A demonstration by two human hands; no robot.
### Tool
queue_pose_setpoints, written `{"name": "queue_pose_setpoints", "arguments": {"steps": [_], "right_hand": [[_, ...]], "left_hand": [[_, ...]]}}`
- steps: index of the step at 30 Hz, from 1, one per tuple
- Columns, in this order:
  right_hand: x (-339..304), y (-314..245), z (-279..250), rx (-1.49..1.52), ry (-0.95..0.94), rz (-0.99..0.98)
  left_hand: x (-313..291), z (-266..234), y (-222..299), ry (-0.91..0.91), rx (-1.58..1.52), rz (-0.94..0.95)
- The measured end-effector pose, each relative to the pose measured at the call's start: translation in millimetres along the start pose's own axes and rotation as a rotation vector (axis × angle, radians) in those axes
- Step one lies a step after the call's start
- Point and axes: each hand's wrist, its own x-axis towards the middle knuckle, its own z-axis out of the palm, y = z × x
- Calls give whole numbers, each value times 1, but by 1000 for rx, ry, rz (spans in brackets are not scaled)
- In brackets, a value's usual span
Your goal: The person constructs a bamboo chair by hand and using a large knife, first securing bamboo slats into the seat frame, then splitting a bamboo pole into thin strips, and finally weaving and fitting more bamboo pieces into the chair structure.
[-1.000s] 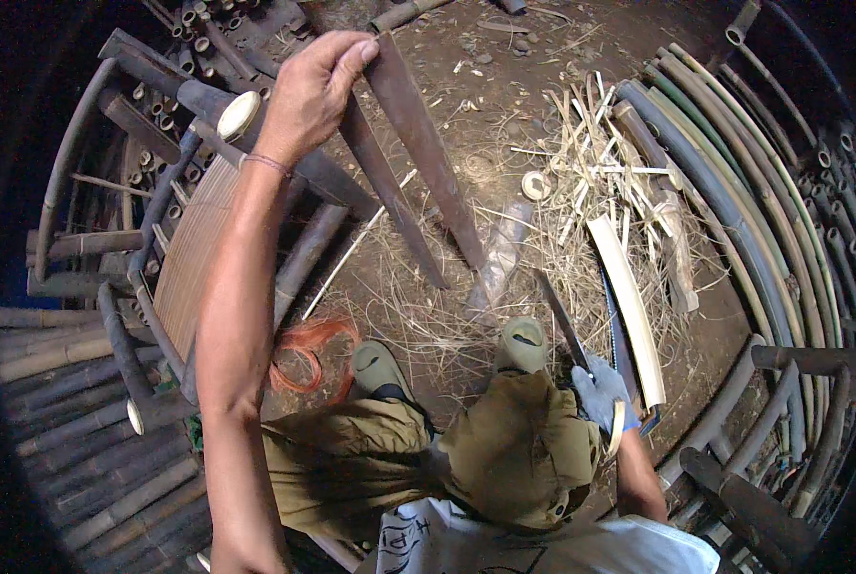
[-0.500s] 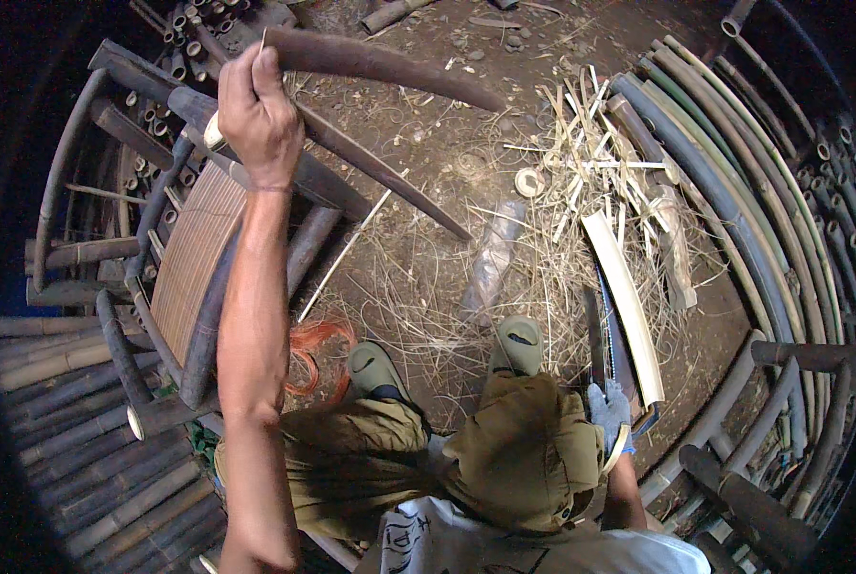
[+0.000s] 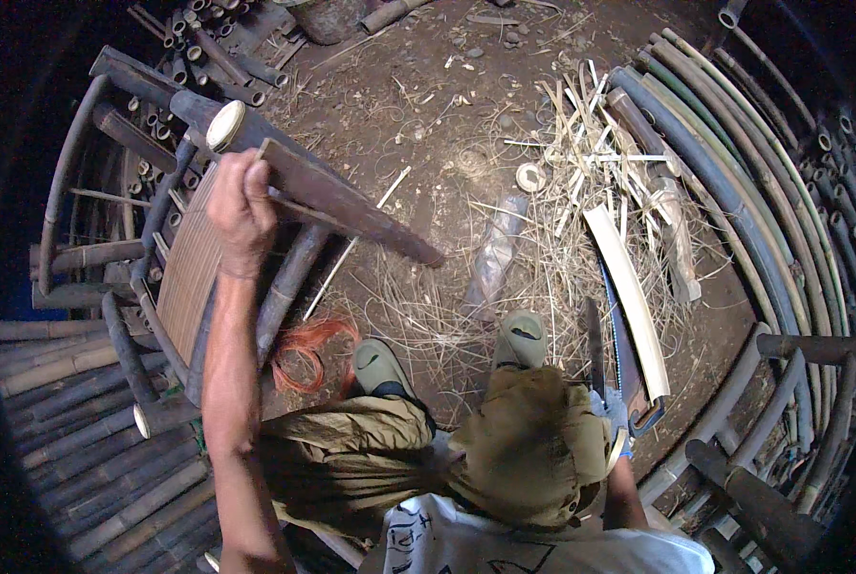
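My left hand is closed on one end of a long dark brown bamboo slat, pinched between thumb and fingers. The slat slants down toward the ground ahead of my feet, its far end slightly blurred. A narrower dark strip shows just under it; whether my hand also holds this one I cannot tell. My right hand, in a grey-blue glove, rests low beside my right knee, closed round a knife with a dark upright blade. Beside the blade lies a saw, next to a pale split bamboo piece.
A thick bamboo pole with a pale cut end juts from a bamboo frame at left, near a slatted panel. Orange cord lies by my left foot. Shavings litter the ground. Long bamboo poles curve along the right.
My left hand has come down and nearer to me, slightly left, bringing the slat with it; the slat now tilts more steeply toward me. My right hand has barely shifted.
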Motion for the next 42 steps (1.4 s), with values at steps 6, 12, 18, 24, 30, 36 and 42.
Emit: {"name": "queue_pose_setpoints", "arguments": {"steps": [6, 12, 18, 24, 30, 36, 42], "right_hand": [[0, -17, -5, -58, 122, -66], [5, -21, -6, -209, 139, -65], [-2, -40, -6, -145, 85, -33], [-8, -56, -6, 88, -28, 22], [-7, -80, -13, 70, 90, -199], [-1, -183, -36, 22, 230, -318], [-15, -299, -59, 6, 160, -593]], "left_hand": [[24, -16, -14, -30, -47, 3], [60, 33, -20, -20, -167, 21], [86, 114, -36, -180, -31, 98], [125, 137, -21, -94, 204, 441], [84, 113, 23, -393, -700, -380], [59, 76, 67, -217, -808, -421], [24, 70, 119, -177, -1069, -487]]}}
